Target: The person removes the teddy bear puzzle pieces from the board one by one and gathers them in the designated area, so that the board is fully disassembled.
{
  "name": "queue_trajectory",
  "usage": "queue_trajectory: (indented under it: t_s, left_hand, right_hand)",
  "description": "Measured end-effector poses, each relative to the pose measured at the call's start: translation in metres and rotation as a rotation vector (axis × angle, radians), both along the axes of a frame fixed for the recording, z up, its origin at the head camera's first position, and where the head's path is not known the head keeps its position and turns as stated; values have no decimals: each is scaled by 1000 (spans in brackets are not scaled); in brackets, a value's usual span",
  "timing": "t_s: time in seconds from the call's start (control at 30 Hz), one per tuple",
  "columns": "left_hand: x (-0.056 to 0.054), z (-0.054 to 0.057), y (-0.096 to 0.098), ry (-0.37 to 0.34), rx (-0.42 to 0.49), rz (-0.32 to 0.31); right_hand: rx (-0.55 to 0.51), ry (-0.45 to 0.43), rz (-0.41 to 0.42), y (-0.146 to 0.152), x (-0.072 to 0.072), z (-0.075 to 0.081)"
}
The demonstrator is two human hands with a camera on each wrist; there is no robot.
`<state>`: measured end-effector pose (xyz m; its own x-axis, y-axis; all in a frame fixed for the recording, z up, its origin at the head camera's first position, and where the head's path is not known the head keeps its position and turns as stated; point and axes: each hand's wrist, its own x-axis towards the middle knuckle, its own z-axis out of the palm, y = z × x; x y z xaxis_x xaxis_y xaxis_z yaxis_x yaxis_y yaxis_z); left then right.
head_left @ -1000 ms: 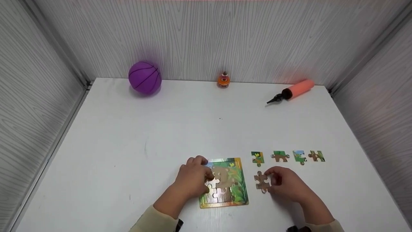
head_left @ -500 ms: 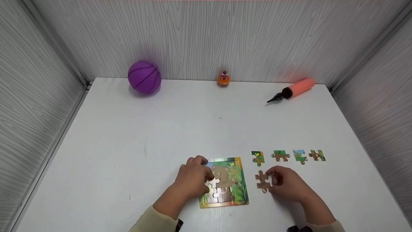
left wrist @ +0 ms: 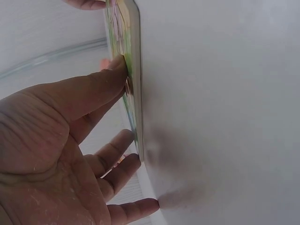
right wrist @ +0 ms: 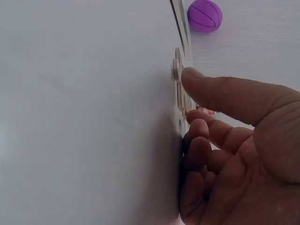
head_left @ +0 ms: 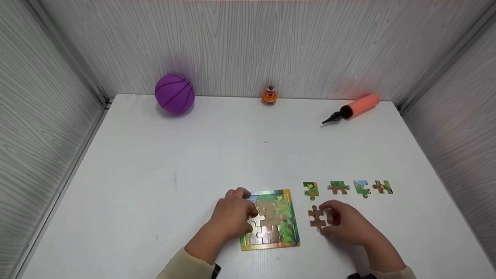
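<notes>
Brown and knobbed, one piece (head_left: pixel 317 221) lies just right of the puzzle (head_left: pixel 273 219), its right side pinched between the thumb and forefinger of the right hand (head_left: pixel 345 223). The right wrist view shows it almost edge-on, so its printed side cannot be read there, and whether it lies flat on the surface (head_left: pixel 217 155) or slightly raised is hard to tell. That hand's other fingers are curled in, shadowed and partly out of sight.

The left hand (head_left: pixel 231 214) is loose and spread at the puzzle's left side, thumb and forefinger resting on it, covering much of the left border. In the left wrist view the thumb hides most of the forefinger, and the puzzle's picture is squeezed to a sliver. From the head, a bear shows on it, with glare over the lower left.

Four other pieces (head_left: pixel 337 186) sit in a row beyond the pinched one. Farther back are a purple ball (head_left: pixel 174 95), an orange toy (head_left: pixel 269 97) too small to make out in detail, and a coral pump (head_left: pixel 362 105) with a black nozzle. Both sleeves (head_left: pixel 188 265) are cut off at the bottom.
</notes>
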<state>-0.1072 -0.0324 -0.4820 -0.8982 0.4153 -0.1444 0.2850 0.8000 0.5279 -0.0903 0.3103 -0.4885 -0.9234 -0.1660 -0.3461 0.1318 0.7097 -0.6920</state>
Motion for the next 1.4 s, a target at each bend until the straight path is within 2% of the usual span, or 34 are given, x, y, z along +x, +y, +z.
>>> queue_trajectory:
  t_s: [0.13,0.27,0.37,0.5,0.7,1.17,1.4]
  left_hand:
    - [1,1,0,12,6,-1]
    - [1,1,2,20,-11,6]
    - [0,1,5,12,-36,21]
    - [0,-1,8,-8,-61,42]
    - [0,-2,9,-29,-58,60]
    - [1,1,4,-5,-62,19]
    - [1,0,3,-4,-39,20]
  right_hand:
    - [-10,35,-30,-11,3,6]
    - [-23,72,-47,-37,7,13]
    - [-22,77,6,-61,9,15]
    - [-19,84,120,-90,11,14]
    - [-14,114,232,-116,11,9]
    - [-1,179,382,-138,-6,0]
    - [45,182,414,-141,-10,0]
